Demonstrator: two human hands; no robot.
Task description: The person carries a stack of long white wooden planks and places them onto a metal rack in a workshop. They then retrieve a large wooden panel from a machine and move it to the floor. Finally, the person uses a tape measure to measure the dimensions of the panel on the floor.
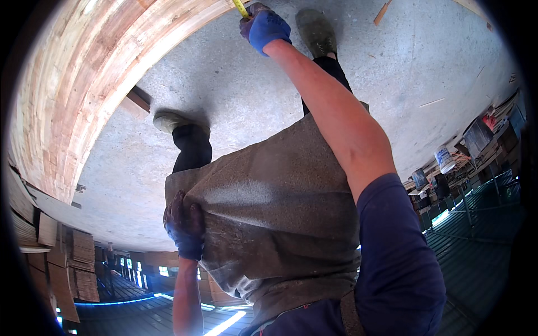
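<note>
Head view: a thin, springy yellow tape measure (241, 8) is pinched in the gloved right hand (264, 28) at the plywood sheet's (84, 84) edge; the left hand (184, 224) is fisted, empty, against the apron (274, 207).

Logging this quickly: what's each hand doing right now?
Left hand: closed, gripping the apron.
Right hand: closed on a yellow tape measure.

The yellow tape measure (241, 8) I pinch lies against the edge of the big pale wooden board (78, 84); only a short strip shows, seemingly extended.
</note>
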